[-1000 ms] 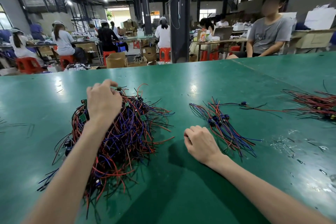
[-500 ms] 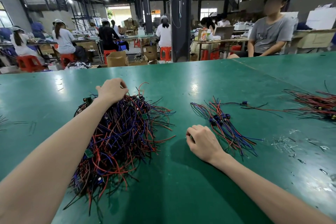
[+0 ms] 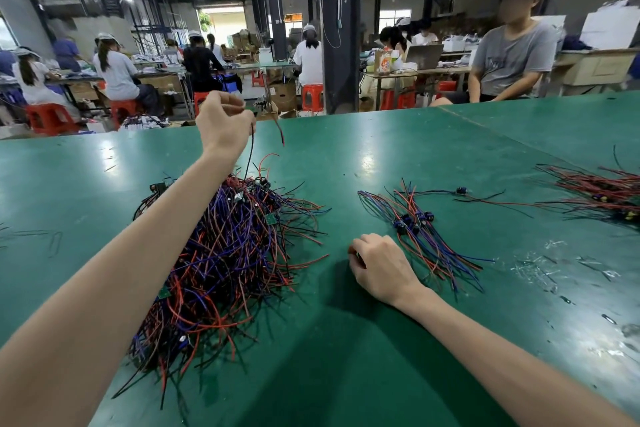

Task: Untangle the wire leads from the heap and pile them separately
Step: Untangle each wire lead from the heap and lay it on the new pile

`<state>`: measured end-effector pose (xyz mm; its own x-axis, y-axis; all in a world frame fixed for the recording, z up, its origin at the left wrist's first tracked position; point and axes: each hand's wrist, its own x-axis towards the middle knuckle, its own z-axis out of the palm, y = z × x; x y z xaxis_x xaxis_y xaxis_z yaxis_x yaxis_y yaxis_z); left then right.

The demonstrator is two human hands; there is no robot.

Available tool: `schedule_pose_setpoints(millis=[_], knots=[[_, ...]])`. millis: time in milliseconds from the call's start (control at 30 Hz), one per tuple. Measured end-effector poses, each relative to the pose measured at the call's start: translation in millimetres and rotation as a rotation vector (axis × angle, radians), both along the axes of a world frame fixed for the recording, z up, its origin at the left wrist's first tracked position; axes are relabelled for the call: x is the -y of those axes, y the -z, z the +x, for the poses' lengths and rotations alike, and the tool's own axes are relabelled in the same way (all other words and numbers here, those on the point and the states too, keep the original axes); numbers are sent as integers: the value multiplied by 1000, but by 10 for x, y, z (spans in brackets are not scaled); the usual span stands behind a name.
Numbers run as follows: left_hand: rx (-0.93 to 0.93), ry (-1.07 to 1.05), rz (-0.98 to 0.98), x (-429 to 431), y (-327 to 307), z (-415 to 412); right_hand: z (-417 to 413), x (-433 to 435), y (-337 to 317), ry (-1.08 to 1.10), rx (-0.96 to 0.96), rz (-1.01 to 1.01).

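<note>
Two bare hands work at a green worktop [image 3: 381, 156] in a busy workshop. The left hand [image 3: 224, 121] is held up above the heap [image 3: 225, 253], with fingers and thumb pinching one wire lead [image 3: 250, 152]. The lead's black strand hangs down into the top of the tangle, and a red strand curls free beside the hand. The heap is a mound of red, blue and black leads with small green boards. It lies toward the near left of the worktop, partly under the left forearm.

The right hand [image 3: 381, 265] rests on the worktop between the heap and the sorted pile [image 3: 424, 236], its fingers curled under. Whether it holds anything cannot be told. The sorted pile fans out just beside that hand, toward the middle. Another bundle [image 3: 595, 189] of red and black wires lies at the right edge.

The lead appears only partly freed. To do this well, draw it upward slowly and pause if neighbouring leads rise with it. The resting hand could press the heap down to steady it. Once the lead is clear, lay it parallel on the sorted pile.
</note>
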<state>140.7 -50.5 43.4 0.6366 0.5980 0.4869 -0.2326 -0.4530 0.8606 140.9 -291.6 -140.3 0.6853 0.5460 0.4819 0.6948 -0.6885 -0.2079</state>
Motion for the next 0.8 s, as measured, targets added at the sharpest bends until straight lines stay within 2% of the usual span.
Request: schedule_pose_setpoints(millis=[100, 233, 300, 367, 467, 567, 667, 800], knots=[[118, 273, -458, 289, -117, -197, 0, 4, 2, 12, 9, 30], [49, 462, -764, 692, 152, -529, -21, 28, -36, 13, -52, 223], [-23, 506, -880, 882, 428, -659, -34, 45, -79, -18, -221, 400], [-84, 534, -957, 1056, 717, -744, -57, 56, -146, -107, -482, 642], [-125, 596, -1010, 1204, 1057, -790, -91, 27, -254, -222, -825, 913], [-129, 615, -951, 1237, 1255, -793, -108, -4, -332, -316, -1084, 1127], [-117, 648, -882, 1238, 1347, -789, -119, 14, -370, -380, -1178, 1239], [-140, 641, -763, 1238, 1418, -778, -128, 14, -372, -360, -1166, 1274]])
